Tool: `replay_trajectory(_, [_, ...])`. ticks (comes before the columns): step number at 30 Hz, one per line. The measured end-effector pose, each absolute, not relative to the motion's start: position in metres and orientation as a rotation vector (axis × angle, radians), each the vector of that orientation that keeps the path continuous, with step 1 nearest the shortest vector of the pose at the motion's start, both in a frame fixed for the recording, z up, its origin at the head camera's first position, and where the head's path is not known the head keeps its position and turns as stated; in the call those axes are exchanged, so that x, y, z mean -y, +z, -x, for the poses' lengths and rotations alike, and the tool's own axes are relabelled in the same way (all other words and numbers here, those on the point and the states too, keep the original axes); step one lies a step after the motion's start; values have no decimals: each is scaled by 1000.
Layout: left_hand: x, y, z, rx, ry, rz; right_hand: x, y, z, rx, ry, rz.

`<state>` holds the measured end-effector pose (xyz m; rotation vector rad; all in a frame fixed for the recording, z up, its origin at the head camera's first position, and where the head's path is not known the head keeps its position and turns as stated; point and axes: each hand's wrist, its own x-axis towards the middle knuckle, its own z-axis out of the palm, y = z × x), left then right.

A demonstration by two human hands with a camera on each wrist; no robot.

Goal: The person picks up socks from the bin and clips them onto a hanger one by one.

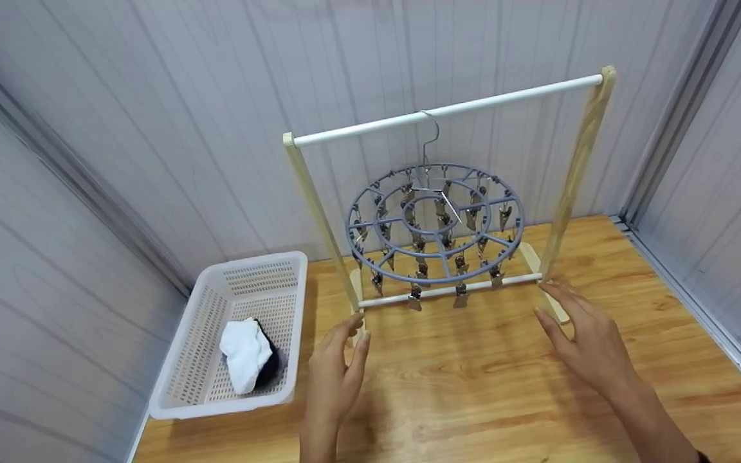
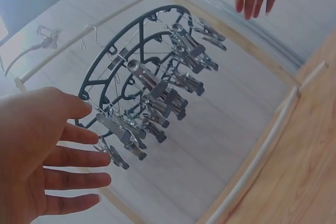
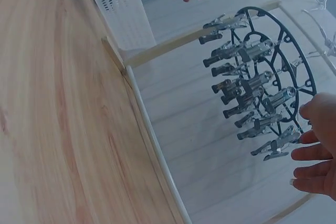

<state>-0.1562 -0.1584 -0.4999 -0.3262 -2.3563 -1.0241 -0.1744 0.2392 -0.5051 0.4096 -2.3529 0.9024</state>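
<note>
Head view puts the round clip hanger (image 1: pixel 438 238) under the rack's top bar (image 1: pixel 493 101), hung by its wire hook (image 1: pixel 438 128), with metal clips (image 1: pixel 460 297) dangling all round. The left hand (image 1: pixel 335 370) and right hand (image 1: pixel 592 347) flank the foot of the rack, each grip apart with nothing inside; whether fingertips brush the wood cannot be told. Hanger and rack both look light, the ring stiff and probably smooth; the clips would likely swing and tangle if jolted. The hook's stem seems the best hold for the hanger, the two wooden uprights (image 1: pixel 579 167) for the rack. Wall panels (image 1: pixel 184 96) stand close behind, and the basket (image 1: pixel 222 408) with white cloth (image 1: pixel 242 350) and dark cloth (image 1: pixel 271 370) limits movement leftward; more room lies toward the person, over the bench (image 1: pixel 448 386).
</note>
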Motion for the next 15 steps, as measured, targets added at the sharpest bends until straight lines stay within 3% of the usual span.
replay_trajectory(15, [158,-496,154,2271,-1085,410,-207,-499,161,2217,978,-595])
